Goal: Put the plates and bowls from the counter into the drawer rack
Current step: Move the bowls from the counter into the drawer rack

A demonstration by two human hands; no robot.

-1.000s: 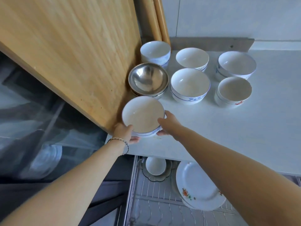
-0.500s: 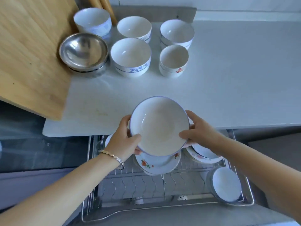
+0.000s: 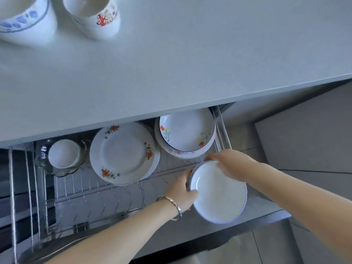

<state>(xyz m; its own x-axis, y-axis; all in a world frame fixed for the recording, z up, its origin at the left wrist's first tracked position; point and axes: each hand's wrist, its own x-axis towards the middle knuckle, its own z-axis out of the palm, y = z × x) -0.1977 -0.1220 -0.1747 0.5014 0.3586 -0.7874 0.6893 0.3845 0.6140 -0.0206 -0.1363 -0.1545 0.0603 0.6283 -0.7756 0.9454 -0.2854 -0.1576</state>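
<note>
Grey tabletop (image 3: 190, 54) carries a blue-patterned bowl (image 3: 24, 18) and a red-flowered bowl (image 3: 95, 16) at far left. Over the drawer rack's (image 3: 91, 189) right front, left hand (image 3: 182, 193) and right hand (image 3: 232, 164) hold a white bowl (image 3: 219, 193) by opposite rims, fingers (image 3: 219, 162) curled on it. Placing is under way, I judge; next, lower it level onto bare wire.
</note>
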